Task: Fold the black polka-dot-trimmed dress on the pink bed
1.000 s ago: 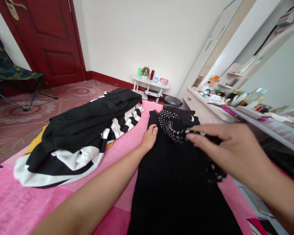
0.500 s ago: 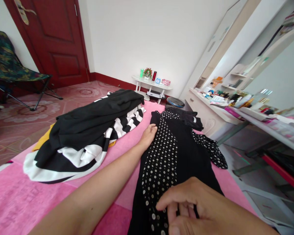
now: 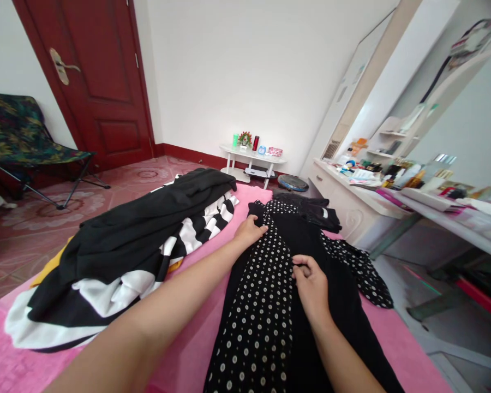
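A long black dress [image 3: 311,234] with white-dotted sleeves lies spread on a pink bed cover. Its near dotted sleeve [image 3: 253,305] is laid lengthwise over the dress's left side; the other dotted sleeve [image 3: 366,273] sticks out to the right. My left hand [image 3: 250,231] rests at the dress's upper left edge, thumb and fingers apart on the cloth. With thumb and forefinger pinched, my right hand [image 3: 312,285] is at the inner edge of the near sleeve, in the middle of the dress; its other fingers are curled.
Left of the dress lies a pile of black, white and yellow clothes [image 3: 147,224]. Dark folded garments [image 3: 321,210] lie beyond its collar. A cluttered dressing table [image 3: 352,188] stands at right, a small white table [image 3: 253,154] at the wall, a folding chair [image 3: 28,136] at left.
My right hand has moved forward from the near edge of view to the sleeve's inner edge, its fingers now pinched. My left hand stays at the dress's upper left. The view has tilted up.
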Available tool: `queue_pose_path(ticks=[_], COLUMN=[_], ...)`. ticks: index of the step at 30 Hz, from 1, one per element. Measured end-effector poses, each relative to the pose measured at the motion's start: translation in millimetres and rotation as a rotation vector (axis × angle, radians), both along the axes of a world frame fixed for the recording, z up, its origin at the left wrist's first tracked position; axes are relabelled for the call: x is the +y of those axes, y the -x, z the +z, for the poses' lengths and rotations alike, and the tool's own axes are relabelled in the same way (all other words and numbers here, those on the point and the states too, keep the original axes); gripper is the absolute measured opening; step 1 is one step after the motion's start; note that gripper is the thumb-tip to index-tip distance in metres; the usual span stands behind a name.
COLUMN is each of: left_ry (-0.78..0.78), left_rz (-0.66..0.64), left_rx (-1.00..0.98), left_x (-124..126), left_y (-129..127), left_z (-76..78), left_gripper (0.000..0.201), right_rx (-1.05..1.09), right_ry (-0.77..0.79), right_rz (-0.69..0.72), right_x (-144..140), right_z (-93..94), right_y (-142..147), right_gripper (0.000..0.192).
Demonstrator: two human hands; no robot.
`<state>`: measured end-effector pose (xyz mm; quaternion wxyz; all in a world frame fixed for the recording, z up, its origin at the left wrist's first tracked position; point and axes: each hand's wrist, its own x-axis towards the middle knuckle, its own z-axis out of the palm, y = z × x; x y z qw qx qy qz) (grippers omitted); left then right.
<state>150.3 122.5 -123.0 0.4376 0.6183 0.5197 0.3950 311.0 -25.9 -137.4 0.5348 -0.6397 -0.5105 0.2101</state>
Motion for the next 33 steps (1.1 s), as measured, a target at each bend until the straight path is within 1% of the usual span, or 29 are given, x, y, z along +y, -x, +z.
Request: queue_pose_path(ticks=[3,5,7,10,13,16,19,21,23,25,27,29,31,33], left_ry=[0.074,0.09,0.091,0.119,0.151,0.192,0.291,0.362,0.408,0.425,0.42,0.404,0.376,0.327], left_rz=[-0.005,-0.022,-0.042,-0.08,-0.12,-0.162,-0.216,-0.24,-0.235,-0.211,-0.189,-0.178,-0.163,-0.124], left_rx=[0.03,0.042,0.055,0.073,0.038,-0.081,-0.24,-0.331,-0.401,-0.455,-0.499,-0.535,-0.567,-0.605], left_x=[21,28,32,31,23,12,3,1,0,0,-1,-2,-3,-2], left_y=[-15,-23,-27,-27,-24,-21,-19,-18,-18,-18,-19,-20,-20,-21], left_z=[10.0,12.9,12.5,8.8,6.5,7.5,8.8,8.0,6.1,4.0,3.1,3.4,4.0,3.9], left_gripper=[0.082,0.084,0.074,0.051,0.042,0.032,0.021,0.017,0.014,0.015,0.018,0.022,0.028,0.041], right_rx=[-0.047,-0.122,-0.184,-0.24,-0.242,-0.15,-0.052,-0.053,-0.108,-0.191,-0.286,-0.368,-0.413,-0.394], right_ry=[0.011,0.037,0.066,0.101,0.118,0.112,0.077,0.069,0.082,0.107,0.125,0.117,0.068,-0.018], right_rz=[-0.072,-0.065,-0.056,-0.035,-0.011,-0.022,-0.041,-0.047,-0.046,-0.04,-0.023,0.002,0.022,0.01], right_x=[2,3,4,4,6,8,10,10,11,14,20,29,38,46], right_z=[-2.2,-3.3,-3.4,-1.8,-1.5,-4.1,-6.9,-7.4,-6.7,-4.4,-0.1,5.5,9.9,10.4], right_y=[-6,-8,-8,-6,-6,-9,-12,-13,-14,-15,-17,-19,-23,-28], right_gripper=[0.025,0.03,0.035,0.041,0.045,0.045,0.041,0.041,0.041,0.043,0.05,0.052,0.042,0.031])
